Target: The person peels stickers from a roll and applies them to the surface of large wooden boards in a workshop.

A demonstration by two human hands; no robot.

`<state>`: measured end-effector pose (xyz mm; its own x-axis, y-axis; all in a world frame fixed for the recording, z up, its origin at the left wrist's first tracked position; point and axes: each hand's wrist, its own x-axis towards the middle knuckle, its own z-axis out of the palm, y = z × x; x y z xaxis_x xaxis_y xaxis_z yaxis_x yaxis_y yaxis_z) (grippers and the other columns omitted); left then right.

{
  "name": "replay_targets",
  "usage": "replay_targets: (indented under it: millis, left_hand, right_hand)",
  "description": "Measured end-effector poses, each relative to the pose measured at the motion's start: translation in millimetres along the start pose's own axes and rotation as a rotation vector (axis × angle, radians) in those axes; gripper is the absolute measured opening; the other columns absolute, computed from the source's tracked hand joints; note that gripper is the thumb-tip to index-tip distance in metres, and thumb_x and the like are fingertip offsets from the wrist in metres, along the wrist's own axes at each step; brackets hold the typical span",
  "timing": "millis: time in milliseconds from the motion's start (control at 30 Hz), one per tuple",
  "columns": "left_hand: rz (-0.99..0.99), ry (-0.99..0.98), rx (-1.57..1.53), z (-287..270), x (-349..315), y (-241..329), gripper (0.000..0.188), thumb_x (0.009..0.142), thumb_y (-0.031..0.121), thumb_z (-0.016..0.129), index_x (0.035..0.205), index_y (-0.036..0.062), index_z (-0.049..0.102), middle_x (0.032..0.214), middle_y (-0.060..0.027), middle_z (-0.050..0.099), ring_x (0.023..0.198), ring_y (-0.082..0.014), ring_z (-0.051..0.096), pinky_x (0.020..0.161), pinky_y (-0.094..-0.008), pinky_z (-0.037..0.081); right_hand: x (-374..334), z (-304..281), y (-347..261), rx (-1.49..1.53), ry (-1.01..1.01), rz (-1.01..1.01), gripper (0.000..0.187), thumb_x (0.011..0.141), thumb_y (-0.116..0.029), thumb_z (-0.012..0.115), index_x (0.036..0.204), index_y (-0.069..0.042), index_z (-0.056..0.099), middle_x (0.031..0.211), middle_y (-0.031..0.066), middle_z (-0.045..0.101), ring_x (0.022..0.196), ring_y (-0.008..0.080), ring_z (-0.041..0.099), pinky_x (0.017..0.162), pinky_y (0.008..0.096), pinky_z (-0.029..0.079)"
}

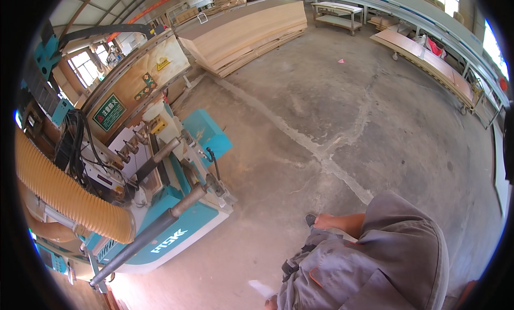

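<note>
My right hand (323,222) is in front of my body, its forearm bare below a grey sleeve. Its fingers look curled in. A small dark rounded thing (310,220) shows at its far left side; I cannot tell what it is. At the bottom edge only a sliver of my left hand (271,303) shows, its fingers hidden. Near it a pale patch (261,287) lies over the floor. My grey work clothes (348,272) fill the lower right.
A teal and white woodworking machine (176,224) with a ribbed yellow hose (69,187) stands at left. Beyond it is a large stack of wooden panels (251,34). A low cart with boards (428,64) and a white wheeled table (337,16) stand across the concrete floor (300,123).
</note>
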<state>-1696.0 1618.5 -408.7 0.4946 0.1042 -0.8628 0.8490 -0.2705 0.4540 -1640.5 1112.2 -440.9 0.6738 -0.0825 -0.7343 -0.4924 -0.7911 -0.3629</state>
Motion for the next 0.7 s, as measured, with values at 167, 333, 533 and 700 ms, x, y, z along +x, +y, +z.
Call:
replay_targets:
  millis: [167, 333, 533, 700]
  left_hand:
    - [-0.012, -0.003, 0.002, -0.1, 1.4, 0.0, 0.038, 0.088, 0.023, 0.06, 0.117, -0.0022, 0.061, 0.098, -0.0139, 0.066, 0.078, -0.024, 0.065, 0.057, -0.0367, 0.053]
    - [-0.014, -0.009, -0.002, 3.6, 3.8, -3.7, 0.039, 0.089, 0.023, 0.059, 0.119, -0.0021, 0.06, 0.101, -0.0141, 0.065, 0.081, -0.0241, 0.065, 0.059, -0.0372, 0.054]
    - [-0.003, -0.017, -0.013, 13.1, -7.3, -24.8, 0.04, 0.09, 0.023, 0.057, 0.121, -0.0019, 0.058, 0.104, -0.0144, 0.064, 0.085, -0.0243, 0.065, 0.062, -0.0378, 0.054]
    - [0.012, -0.023, -0.034, 22.9, -17.7, -53.0, 0.041, 0.091, 0.024, 0.057, 0.123, -0.0018, 0.057, 0.107, -0.0147, 0.063, 0.088, -0.0245, 0.065, 0.064, -0.0383, 0.055]
  right_hand:
    - [8.6, 4.0, -0.1, -0.013, 0.02, -0.017, 0.041, 0.082, -0.038, 0.052, 0.1, -0.007, 0.072, 0.103, 0.0161, 0.071, 0.098, 0.0332, 0.067, 0.087, 0.0452, 0.052]
    - [14.4, 7.6, -0.1, 0.046, 0.01, 0.052, 0.041, 0.082, -0.038, 0.052, 0.1, -0.007, 0.072, 0.103, 0.0155, 0.071, 0.098, 0.0331, 0.067, 0.087, 0.0452, 0.052]
    - [-0.2, 19.5, 10.8, 0.016, 0.032, 0.019, 0.039, 0.082, -0.039, 0.054, 0.099, -0.009, 0.073, 0.102, 0.014, 0.071, 0.095, 0.0328, 0.068, 0.085, 0.0452, 0.053]
    - [-21.9, 38.4, 32.1, 0.045, 0.041, 0.039, 0.038, 0.083, -0.039, 0.054, 0.1, -0.01, 0.073, 0.102, 0.0135, 0.071, 0.095, 0.0338, 0.067, 0.085, 0.0456, 0.053]
